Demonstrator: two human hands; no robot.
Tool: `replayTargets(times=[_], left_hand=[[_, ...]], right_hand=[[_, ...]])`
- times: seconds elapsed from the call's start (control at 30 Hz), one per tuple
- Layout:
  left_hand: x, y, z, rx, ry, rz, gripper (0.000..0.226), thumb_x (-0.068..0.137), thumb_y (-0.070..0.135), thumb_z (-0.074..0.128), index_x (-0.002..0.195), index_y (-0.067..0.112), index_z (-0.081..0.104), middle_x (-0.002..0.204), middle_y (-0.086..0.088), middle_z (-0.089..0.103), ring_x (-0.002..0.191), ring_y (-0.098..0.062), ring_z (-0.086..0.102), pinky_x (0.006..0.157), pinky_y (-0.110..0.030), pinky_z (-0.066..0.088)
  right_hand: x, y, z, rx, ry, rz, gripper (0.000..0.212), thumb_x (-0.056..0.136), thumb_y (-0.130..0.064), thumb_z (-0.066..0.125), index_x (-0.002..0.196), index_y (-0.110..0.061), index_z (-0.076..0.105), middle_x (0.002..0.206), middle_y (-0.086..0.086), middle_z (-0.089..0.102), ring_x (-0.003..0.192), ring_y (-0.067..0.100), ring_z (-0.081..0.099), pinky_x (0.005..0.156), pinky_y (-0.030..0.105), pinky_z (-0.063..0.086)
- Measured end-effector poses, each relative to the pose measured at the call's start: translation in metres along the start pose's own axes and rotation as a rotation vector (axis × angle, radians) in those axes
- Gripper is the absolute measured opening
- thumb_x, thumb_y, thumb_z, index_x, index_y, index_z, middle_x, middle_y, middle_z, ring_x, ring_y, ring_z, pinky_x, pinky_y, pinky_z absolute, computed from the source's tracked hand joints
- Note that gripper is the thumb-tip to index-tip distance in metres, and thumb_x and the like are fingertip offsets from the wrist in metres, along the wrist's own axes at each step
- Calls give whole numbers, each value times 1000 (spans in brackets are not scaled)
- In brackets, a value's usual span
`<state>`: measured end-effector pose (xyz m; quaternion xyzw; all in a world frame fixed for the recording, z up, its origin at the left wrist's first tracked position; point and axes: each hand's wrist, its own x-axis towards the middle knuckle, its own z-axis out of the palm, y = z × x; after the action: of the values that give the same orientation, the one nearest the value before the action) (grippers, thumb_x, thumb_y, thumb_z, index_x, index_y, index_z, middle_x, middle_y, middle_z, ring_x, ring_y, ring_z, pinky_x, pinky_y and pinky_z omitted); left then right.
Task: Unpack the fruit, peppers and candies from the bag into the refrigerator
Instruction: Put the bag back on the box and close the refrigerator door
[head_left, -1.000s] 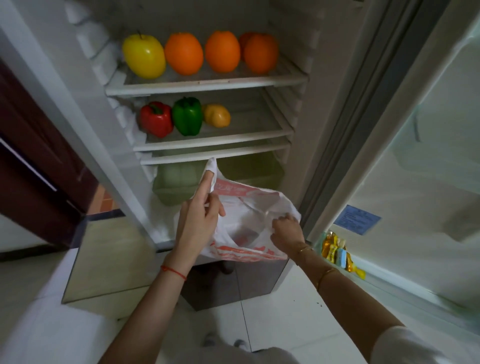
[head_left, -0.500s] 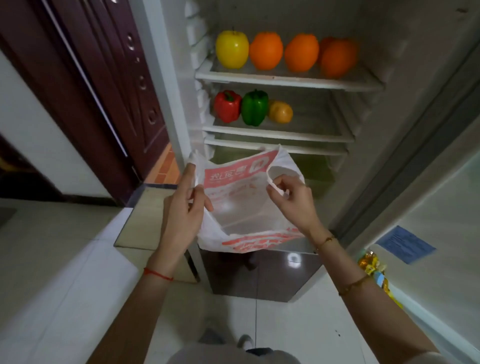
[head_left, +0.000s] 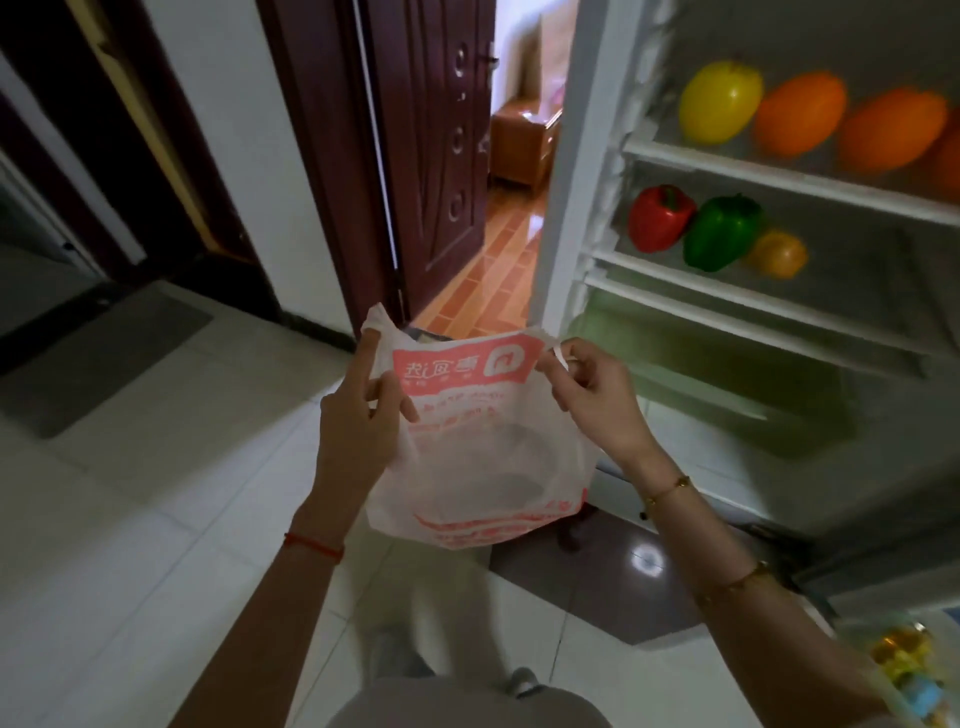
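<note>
The bag (head_left: 483, 441) hangs between both hands; the left hand (head_left: 358, 415) and right hand (head_left: 597, 400) each pinch a handle.

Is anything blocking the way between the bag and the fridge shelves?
Nothing visible does. Both hands, left hand and right hand, hold the bag in front of the open fridge; no door or object lies between them.

Mirrored, unreadable white characters on the bag's (head_left: 483, 457) red panel
</note>
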<state>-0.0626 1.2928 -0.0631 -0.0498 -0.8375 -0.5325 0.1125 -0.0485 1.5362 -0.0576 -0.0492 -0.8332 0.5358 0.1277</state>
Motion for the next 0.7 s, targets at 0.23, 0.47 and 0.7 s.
replayTargets(times=[0.23, 0.47, 0.7], left_hand=[[39, -65, -60, 84, -27, -111, 53, 103, 13, 43, 153, 19, 29, 68, 8, 64, 66, -4, 62, 58, -8, 48], [90, -125, -87, 101, -134, -253, 41, 104, 18, 40, 145, 16, 41, 75, 9, 64, 71, 4, 60, 58, -11, 43], [136, -152, -79, 63, -212, -294, 31, 103, 24, 46, 133, 16, 46, 89, 8, 63, 82, -9, 67, 66, -24, 56]], right_hand=[[43, -2, 91, -16, -80, 126, 33, 102, -27, 48, 85, -5, 67, 52, -3, 56, 44, 1, 48, 50, 16, 37], [103, 21, 159, -209, -65, 222, 30, 102, -22, 45, 86, -8, 66, 63, 2, 60, 54, 11, 55, 58, 24, 46], [151, 33, 182, -360, -26, 239, 31, 103, -23, 39, 100, 3, 57, 93, 21, 65, 82, 36, 61, 78, 47, 50]])
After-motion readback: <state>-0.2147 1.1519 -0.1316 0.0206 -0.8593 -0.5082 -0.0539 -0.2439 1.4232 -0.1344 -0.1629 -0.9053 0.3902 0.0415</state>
